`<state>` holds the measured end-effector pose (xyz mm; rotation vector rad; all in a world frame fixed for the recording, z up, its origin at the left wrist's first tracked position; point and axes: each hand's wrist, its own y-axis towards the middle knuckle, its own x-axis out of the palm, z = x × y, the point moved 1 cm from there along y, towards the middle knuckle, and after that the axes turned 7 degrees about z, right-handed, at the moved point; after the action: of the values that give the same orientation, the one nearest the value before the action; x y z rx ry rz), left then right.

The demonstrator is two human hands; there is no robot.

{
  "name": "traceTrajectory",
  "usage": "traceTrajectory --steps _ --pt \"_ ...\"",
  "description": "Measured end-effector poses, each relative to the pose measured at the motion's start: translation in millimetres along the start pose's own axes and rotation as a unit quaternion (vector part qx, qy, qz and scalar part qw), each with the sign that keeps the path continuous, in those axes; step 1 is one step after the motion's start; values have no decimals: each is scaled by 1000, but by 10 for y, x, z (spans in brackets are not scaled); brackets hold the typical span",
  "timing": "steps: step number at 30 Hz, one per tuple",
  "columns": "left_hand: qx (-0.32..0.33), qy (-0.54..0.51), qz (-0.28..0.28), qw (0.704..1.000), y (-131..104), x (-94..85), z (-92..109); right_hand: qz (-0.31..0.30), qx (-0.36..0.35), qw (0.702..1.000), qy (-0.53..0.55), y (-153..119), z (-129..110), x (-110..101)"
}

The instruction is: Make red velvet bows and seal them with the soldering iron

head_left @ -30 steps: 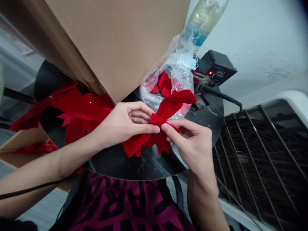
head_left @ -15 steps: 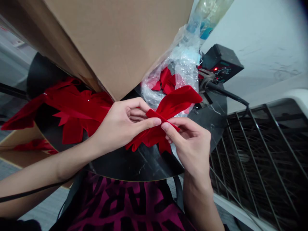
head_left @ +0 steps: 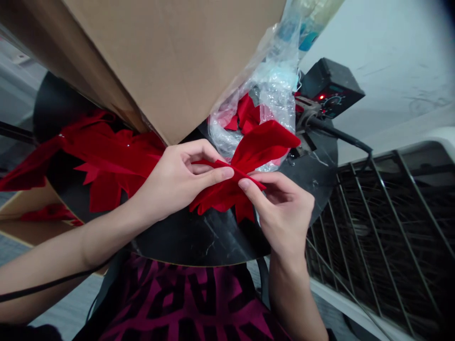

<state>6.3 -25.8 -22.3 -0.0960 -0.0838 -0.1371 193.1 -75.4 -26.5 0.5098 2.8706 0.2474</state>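
Between my two hands is a red velvety bow (head_left: pixel 261 147), with one broad loop pointing up to the right and tails hanging below. My left hand (head_left: pixel 192 175) pinches the narrow strip across the bow's middle between thumb and fingers. On the same strip, further right and lower, my right hand (head_left: pixel 277 199) pinches its end with thumb and forefinger. The other loop is partly covered by my left hand. Left of my hands, a pile of red bows and ribbon pieces (head_left: pixel 106 156) lies on the round black table (head_left: pixel 213 246).
A tall cardboard box (head_left: pixel 177 57) stands at the back of the table. Beside it is a clear plastic bag (head_left: pixel 277 99) with red pieces. A black control unit (head_left: pixel 330 87) with a red light sits at the right, near a wire-grilled fan (head_left: pixel 380 222). An open carton (head_left: pixel 35 227) is lower left.
My left thumb has slid slightly back up the strip, away from my right thumb, so more strip shows between them. Both hands still hold the bow; the view has shifted a little.
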Motion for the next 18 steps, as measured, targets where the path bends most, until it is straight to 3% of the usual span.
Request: traceTrajectory --steps 4,13,18 --pt "-3 -17 8 1000 -7 -2 14 17 27 999 34 13 39 49" --pt "-131 -92 -35 987 15 -31 -8 23 54 996 67 -2 102 77" --pt "-119 -79 6 990 3 -4 1 27 74 993 87 12 158 77"
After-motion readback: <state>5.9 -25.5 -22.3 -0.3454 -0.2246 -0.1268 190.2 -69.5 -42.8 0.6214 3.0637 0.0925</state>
